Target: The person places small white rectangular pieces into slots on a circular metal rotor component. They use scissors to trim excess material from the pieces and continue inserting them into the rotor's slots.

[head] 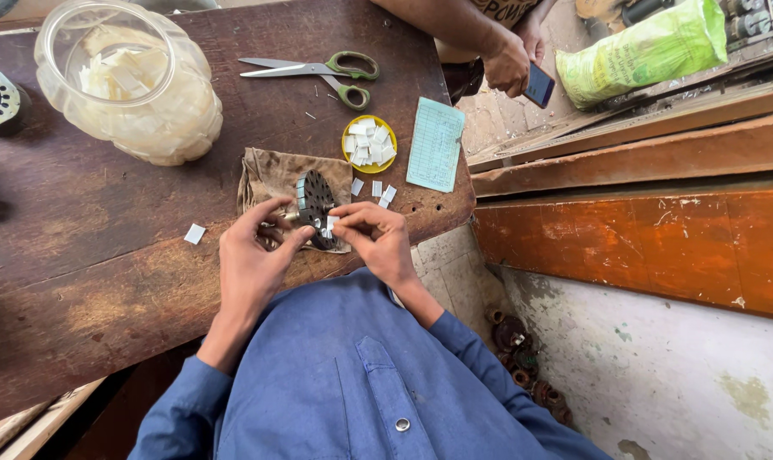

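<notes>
- The slotted motor core (316,204) stands on edge on a brown rag (271,175), at the near edge of the wooden worktop (105,255).
- The left hand (254,251) grips the core by its shaft.
- The right hand (378,238) pinches a small white paper slip (331,222) against the core's rim.
- Done well, I judge: brace the core firmly and feed each slip squarely into its slot.
- Beyond: a yellow lid of slips (369,143), green-handled scissors (327,70), a jar of slips (131,81).

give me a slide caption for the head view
Left hand steadies a dark slotted metal core on a cloth while right hand pinches a white paper slip at it.
</notes>
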